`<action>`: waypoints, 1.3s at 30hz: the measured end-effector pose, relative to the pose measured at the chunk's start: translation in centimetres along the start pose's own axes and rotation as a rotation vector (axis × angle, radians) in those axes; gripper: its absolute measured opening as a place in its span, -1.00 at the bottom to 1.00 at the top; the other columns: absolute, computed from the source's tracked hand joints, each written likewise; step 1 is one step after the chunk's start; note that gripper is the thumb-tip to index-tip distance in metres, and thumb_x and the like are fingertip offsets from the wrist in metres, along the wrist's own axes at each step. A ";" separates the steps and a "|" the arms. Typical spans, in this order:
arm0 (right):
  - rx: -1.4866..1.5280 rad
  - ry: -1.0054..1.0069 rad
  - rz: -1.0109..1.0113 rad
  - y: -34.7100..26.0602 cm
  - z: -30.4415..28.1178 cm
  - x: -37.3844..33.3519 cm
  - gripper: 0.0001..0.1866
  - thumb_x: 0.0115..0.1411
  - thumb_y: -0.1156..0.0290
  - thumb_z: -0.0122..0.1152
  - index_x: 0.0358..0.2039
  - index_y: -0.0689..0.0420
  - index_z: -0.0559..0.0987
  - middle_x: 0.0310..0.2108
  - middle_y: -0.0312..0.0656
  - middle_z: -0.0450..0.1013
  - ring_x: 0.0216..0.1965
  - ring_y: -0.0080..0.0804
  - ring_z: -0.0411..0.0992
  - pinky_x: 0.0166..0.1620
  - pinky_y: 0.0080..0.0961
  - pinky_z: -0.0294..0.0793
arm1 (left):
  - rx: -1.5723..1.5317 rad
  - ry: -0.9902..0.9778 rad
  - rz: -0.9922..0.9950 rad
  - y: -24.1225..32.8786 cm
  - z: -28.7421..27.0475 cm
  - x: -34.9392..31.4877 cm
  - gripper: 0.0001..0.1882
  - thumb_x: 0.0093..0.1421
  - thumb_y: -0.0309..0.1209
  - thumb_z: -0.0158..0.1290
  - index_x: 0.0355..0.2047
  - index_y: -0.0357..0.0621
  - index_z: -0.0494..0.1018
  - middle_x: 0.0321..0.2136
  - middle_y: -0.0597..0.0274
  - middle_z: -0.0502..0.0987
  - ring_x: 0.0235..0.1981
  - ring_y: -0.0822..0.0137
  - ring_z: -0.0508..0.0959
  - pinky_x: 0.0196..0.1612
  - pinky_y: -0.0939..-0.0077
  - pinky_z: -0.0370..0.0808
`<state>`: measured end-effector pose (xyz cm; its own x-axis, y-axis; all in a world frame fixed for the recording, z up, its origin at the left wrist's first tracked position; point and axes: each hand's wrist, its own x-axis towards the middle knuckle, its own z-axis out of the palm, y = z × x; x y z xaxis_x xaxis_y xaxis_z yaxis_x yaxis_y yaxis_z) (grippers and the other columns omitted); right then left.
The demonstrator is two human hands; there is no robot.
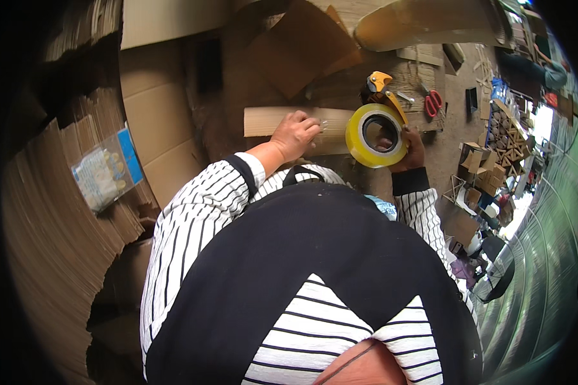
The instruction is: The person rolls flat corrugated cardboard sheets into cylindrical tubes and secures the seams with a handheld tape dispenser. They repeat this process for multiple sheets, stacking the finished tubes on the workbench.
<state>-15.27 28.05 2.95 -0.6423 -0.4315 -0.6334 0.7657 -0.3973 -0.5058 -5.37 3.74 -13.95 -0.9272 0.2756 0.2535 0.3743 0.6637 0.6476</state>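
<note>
My right hand (pixel 410 152) grips a tape dispenser (pixel 379 82) with orange and black parts. It carries a wide roll of yellowish clear tape (pixel 357 142), and a fingertip shows through the roll's core. My left hand (pixel 295 136) rests on a long, narrow piece of cardboard (pixel 261 122) on the work surface. Its fingers are curled and pressed together close to a small shiny bit at the fingertips. Whether that bit is tape I cannot tell.
Red-handled scissors (pixel 433 103) lie beyond the dispenser. Brown cardboard sheets (pixel 305 48) lie at the back. Tall stacks of flat cardboard (pixel 51 224) stand at left, with a clear plastic packet (pixel 107 172) on them. Boxes (pixel 478 160) and clutter fill the right, beside green plastic sheeting (pixel 542 256).
</note>
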 end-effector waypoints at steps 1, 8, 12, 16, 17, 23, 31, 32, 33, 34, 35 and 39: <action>0.033 -0.040 -0.025 -0.3 0.7 -0.5 -0.55 0.13 0.23 0.15 -0.03 0.23 0.42 -0.28 -0.15 0.42 -0.39 -0.41 0.34 -0.31 -0.43 0.39 | 0.007 -0.026 0.002 0.0 -0.1 0.2 -0.55 -0.17 -0.26 0.32 -0.24 0.01 0.45 -0.06 0.40 0.48 -0.04 0.18 0.39 0.02 0.25 0.34; 0.167 -0.244 -0.218 -1.3 4.9 -2.0 -0.43 0.09 0.12 0.17 -0.02 0.32 0.43 -0.36 -0.13 0.40 -0.51 -0.51 0.20 -0.45 -0.55 0.26 | 0.077 -0.247 0.026 -0.5 -0.9 2.4 -0.51 -0.14 -0.21 0.32 -0.16 0.04 0.46 -0.13 0.30 0.43 -0.05 0.16 0.41 -0.04 0.27 0.39; 0.173 -0.356 -0.275 -1.8 4.2 -0.6 -0.41 0.17 0.09 0.04 0.06 0.30 0.40 -0.13 0.09 0.51 -0.36 -0.40 0.45 -0.34 -0.55 0.48 | 0.043 -0.294 -0.014 -0.4 -1.8 2.9 -0.58 -0.08 -0.25 0.30 -0.19 0.01 0.47 -0.08 0.26 0.44 -0.04 0.14 0.42 -0.02 0.23 0.42; 0.044 -0.055 -0.265 -2.6 4.3 0.6 -0.39 0.16 0.05 0.04 0.05 0.30 0.42 -0.14 0.08 0.52 -0.34 -0.34 0.49 -0.27 -0.49 0.54 | -0.236 -0.415 -0.275 -0.6 -3.0 4.0 -0.70 0.00 -0.27 0.26 -0.25 -0.03 0.51 -0.13 0.18 0.49 -0.06 0.14 0.48 -0.01 0.28 0.45; 0.003 0.046 -0.257 -2.7 4.6 1.0 -0.39 0.15 0.04 0.05 0.05 0.29 0.43 -0.14 0.07 0.52 -0.33 -0.33 0.50 -0.25 -0.47 0.55 | -0.312 -0.385 -0.356 -0.6 -3.1 4.1 -0.71 0.02 -0.29 0.25 -0.25 -0.05 0.51 -0.15 0.17 0.50 -0.08 0.15 0.50 -0.02 0.30 0.46; 0.128 -0.304 -0.088 -3.2 -0.3 4.5 -0.39 0.15 0.03 0.06 0.02 0.30 0.45 -0.16 0.02 0.51 -0.27 -0.23 0.50 -0.16 -0.37 0.55 | -0.577 -0.132 -0.531 0.7 -4.8 5.1 -0.74 0.15 -0.45 0.20 -0.13 -0.12 0.51 -0.22 0.27 0.51 -0.18 0.42 0.53 -0.05 0.54 0.49; 0.105 -0.308 -0.045 -3.6 1.9 4.2 -0.62 0.13 0.12 0.09 -0.25 0.22 0.41 -0.48 -0.29 0.21 -0.43 -0.47 0.17 -0.35 -0.50 0.19 | -0.679 0.322 -0.167 6.7 -13.4 11.0 -0.64 0.03 -0.51 0.32 -0.13 -0.13 0.52 -0.20 0.31 0.45 -0.34 0.52 0.45 -0.20 0.64 0.50; 0.109 -0.323 -0.038 -3.7 1.8 4.2 -0.63 0.13 0.14 0.09 -0.26 0.22 0.40 -0.48 -0.29 0.21 -0.43 -0.47 0.17 -0.35 -0.49 0.19 | -0.618 0.324 -0.140 6.9 -13.7 11.2 -0.64 0.02 -0.53 0.32 -0.14 -0.13 0.53 -0.20 0.30 0.45 -0.36 0.51 0.44 -0.22 0.64 0.50; 0.113 -0.337 -0.029 -3.8 2.0 4.2 -0.64 0.12 0.16 0.08 -0.26 0.21 0.40 -0.48 -0.29 0.21 -0.43 -0.47 0.17 -0.35 -0.49 0.19 | -0.559 0.326 -0.114 7.0 -13.9 11.4 -0.63 0.00 -0.54 0.32 -0.15 -0.13 0.53 -0.19 0.29 0.46 -0.39 0.51 0.44 -0.25 0.65 0.50; 0.099 -0.309 -0.036 -3.9 2.2 4.0 -0.65 0.12 0.17 0.08 -0.26 0.22 0.40 -0.48 -0.29 0.20 -0.43 -0.47 0.17 -0.35 -0.49 0.19 | -0.556 0.326 -0.096 6.8 -13.8 11.3 -0.65 0.02 -0.54 0.31 -0.15 -0.14 0.53 -0.18 0.28 0.45 -0.38 0.52 0.43 -0.25 0.65 0.49; 0.084 -0.280 -0.044 -4.0 2.4 3.7 -0.66 0.11 0.19 0.08 -0.26 0.22 0.39 -0.48 -0.29 0.20 -0.44 -0.47 0.17 -0.35 -0.49 0.19 | -0.554 0.325 -0.076 6.4 -13.6 11.1 -0.66 0.03 -0.55 0.30 -0.15 -0.14 0.53 -0.17 0.28 0.45 -0.38 0.54 0.42 -0.26 0.66 0.48; 0.170 -0.587 -0.026 -4.3 0.7 4.6 -0.51 0.15 0.14 0.11 -0.09 0.31 0.45 -0.30 -0.15 0.45 -0.36 -0.40 0.35 -0.31 -0.45 0.34 | -0.537 0.321 -0.070 7.4 -14.7 11.5 -0.69 0.00 -0.61 0.30 -0.21 -0.13 0.54 -0.18 0.26 0.47 -0.44 0.51 0.46 -0.35 0.66 0.51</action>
<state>-21.55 27.22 2.56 -0.6088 -0.7751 -0.1689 0.7645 -0.5164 -0.3857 -13.45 1.62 4.34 -0.9374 -0.0334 0.3467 0.3328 0.2074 0.9199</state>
